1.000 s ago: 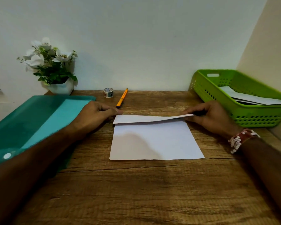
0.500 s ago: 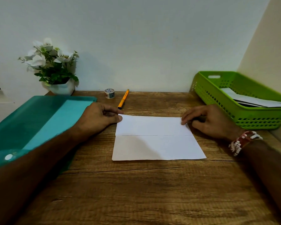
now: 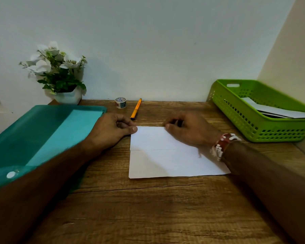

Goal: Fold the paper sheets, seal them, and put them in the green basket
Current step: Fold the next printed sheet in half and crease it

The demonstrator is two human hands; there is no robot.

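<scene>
A white paper sheet (image 3: 167, 161) lies flat on the wooden table, its top part folded down to a crease line across the middle. My left hand (image 3: 111, 131) presses its thumb on the sheet's top left corner. My right hand (image 3: 188, 129), fingers curled, rests on the folded edge near the top middle. The green basket (image 3: 250, 124) stands at the right and holds folded white sheets (image 3: 275, 111). A small tape roll (image 3: 120, 102) sits at the back by the wall.
An orange pen (image 3: 136, 109) lies beside the tape roll. A teal plastic folder (image 3: 39, 136) covers the table's left side, under my left arm. A white pot of flowers (image 3: 60, 80) stands at the back left. Walls close the back and right.
The raised top flap was laid down flat onto the sheet. My right hand then slid left along the folded edge from the right corner toward the middle.
</scene>
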